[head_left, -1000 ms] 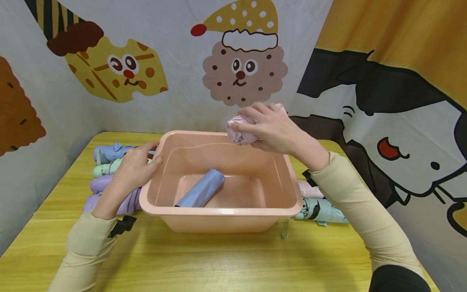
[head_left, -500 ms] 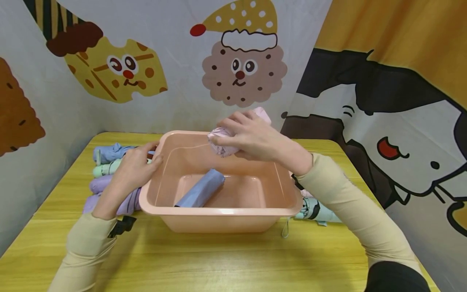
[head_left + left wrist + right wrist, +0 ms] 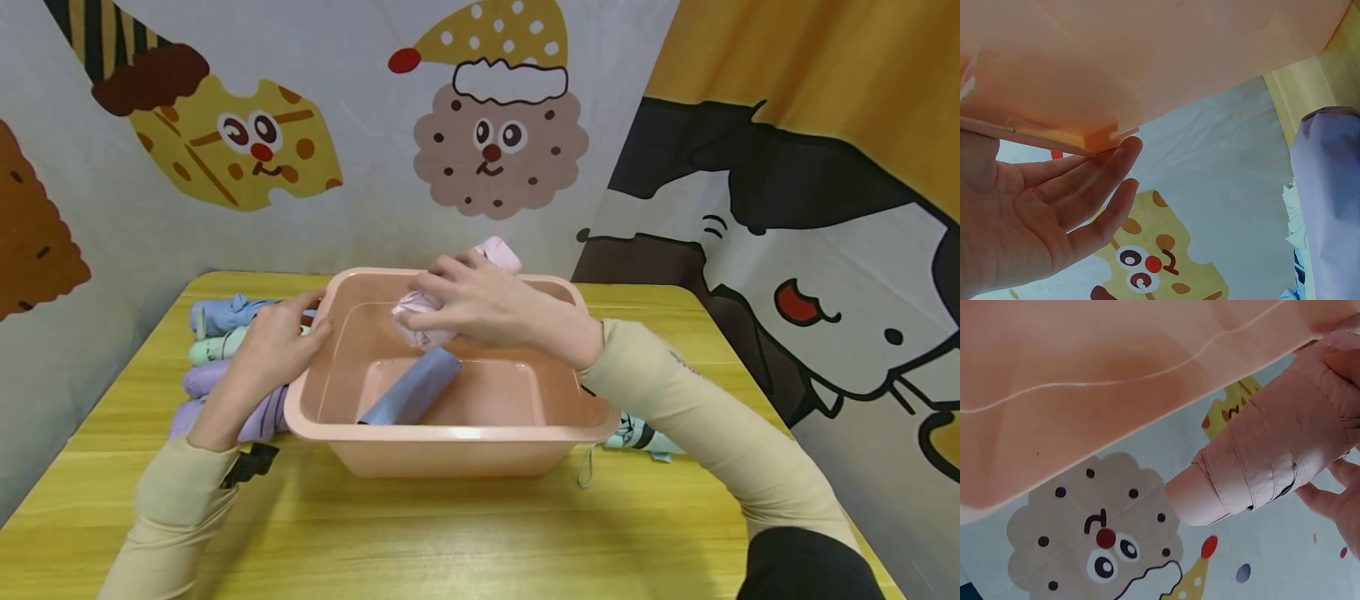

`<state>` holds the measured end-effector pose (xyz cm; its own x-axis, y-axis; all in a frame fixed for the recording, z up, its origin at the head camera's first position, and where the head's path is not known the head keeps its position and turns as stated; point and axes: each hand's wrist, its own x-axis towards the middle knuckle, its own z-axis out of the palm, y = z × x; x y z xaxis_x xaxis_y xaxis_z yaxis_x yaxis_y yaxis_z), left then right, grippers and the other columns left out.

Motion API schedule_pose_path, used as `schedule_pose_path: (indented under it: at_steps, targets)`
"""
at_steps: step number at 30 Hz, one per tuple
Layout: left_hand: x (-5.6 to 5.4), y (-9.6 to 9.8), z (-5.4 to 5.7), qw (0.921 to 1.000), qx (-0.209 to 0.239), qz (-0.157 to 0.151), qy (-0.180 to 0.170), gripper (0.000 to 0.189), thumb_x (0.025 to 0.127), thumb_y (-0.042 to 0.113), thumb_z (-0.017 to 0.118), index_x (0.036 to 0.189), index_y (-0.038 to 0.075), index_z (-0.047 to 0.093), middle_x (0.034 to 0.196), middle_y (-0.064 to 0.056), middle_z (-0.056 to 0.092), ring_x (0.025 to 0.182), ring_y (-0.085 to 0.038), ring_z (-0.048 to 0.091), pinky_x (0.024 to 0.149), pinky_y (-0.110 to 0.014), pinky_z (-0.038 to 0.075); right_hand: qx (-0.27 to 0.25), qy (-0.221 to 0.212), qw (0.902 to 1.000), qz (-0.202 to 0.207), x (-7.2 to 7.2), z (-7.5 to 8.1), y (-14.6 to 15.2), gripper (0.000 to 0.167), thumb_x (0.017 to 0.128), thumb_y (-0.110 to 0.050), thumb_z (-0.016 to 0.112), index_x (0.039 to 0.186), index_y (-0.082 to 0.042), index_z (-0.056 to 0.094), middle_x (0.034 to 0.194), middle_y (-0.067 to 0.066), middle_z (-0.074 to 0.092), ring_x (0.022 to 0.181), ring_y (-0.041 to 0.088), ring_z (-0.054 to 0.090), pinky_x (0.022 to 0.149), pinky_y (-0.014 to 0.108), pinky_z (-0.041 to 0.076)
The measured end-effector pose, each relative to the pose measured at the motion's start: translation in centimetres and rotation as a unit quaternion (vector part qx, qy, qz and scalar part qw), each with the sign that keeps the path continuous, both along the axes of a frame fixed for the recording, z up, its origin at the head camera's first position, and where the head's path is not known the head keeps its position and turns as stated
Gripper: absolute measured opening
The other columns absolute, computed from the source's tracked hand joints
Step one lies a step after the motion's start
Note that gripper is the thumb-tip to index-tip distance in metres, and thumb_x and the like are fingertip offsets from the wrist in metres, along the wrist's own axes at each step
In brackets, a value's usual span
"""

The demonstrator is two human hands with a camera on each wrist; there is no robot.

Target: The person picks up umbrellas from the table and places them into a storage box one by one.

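Observation:
My right hand (image 3: 487, 304) grips a rolled pink folding umbrella (image 3: 498, 252) above the basin, tilted, its gathered end pointing left toward the basin's inside. The right wrist view shows the wrapped pink canopy along its length. A peach plastic basin (image 3: 457, 434) stands on the table. Inside it, a blue folded umbrella (image 3: 412, 387) lies slantwise on the floor, left of the middle. My left hand (image 3: 277, 337) holds the basin's left rim; in the left wrist view its fingers reach under the rim, while the thumb is mostly hidden.
Left of the basin lie several folded umbrellas: a blue one (image 3: 225, 315), a mint one (image 3: 217, 346) and purple ones (image 3: 202, 379), partly behind my left arm. A teal umbrella (image 3: 645, 437) with a loop lies at the right. A printed cloth (image 3: 360, 225) hangs behind the table (image 3: 480, 542).
My right hand has carried the pink umbrella leftward and lower, from above the basin's back right to over its back middle. My left hand stays on the rim; the blue umbrella has not moved.

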<state>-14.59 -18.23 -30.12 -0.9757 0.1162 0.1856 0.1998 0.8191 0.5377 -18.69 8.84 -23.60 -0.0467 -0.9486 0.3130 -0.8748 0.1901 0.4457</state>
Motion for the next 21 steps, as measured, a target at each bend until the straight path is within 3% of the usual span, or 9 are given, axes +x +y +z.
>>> schedule_pose_path:
  at_steps: [7, 15, 21]
  targets:
    - [0.0, -0.1, -0.1, 0.9998, 0.001, -0.006, 0.017, 0.049, 0.093, 0.018, 0.047, 0.135, -0.007, 0.046, 0.117, -0.032, 0.061, 0.098, -0.045, 0.063, 0.078, -0.055, 0.052, 0.014, 0.005, 0.9998, 0.011, 0.4, -1.0, -1.4, 0.032, 0.087, -0.015, 0.060, 0.113, -0.032, 0.056, 0.114, 0.004, 0.061, 0.098, 0.024, 0.056, 0.078, 0.040, 0.049]
    - [0.1, 0.0, 0.0, 0.9997, 0.001, -0.011, 0.022, 0.048, 0.092, 0.016, 0.047, 0.133, -0.009, 0.047, 0.115, -0.034, 0.061, 0.097, -0.046, 0.063, 0.077, -0.055, 0.053, 0.033, 0.002, 0.9992, 0.022, 0.5, -2.6, -2.4, 0.024, 0.089, -0.034, 0.058, 0.113, -0.035, 0.054, 0.116, 0.003, 0.060, 0.096, 0.022, 0.055, 0.077, 0.037, 0.047]
    - [0.2, 0.0, 0.0, 0.9997, 0.003, -0.006, 0.023, 0.048, 0.092, 0.016, 0.047, 0.133, -0.009, 0.047, 0.114, -0.034, 0.062, 0.098, -0.046, 0.063, 0.078, -0.055, 0.052, 0.081, -0.024, 0.9964, 0.006, 0.7, -3.4, -2.9, 0.032, 0.086, -0.025, 0.063, 0.115, -0.035, 0.053, 0.119, 0.002, 0.057, 0.103, 0.022, 0.054, 0.078, 0.038, 0.048]
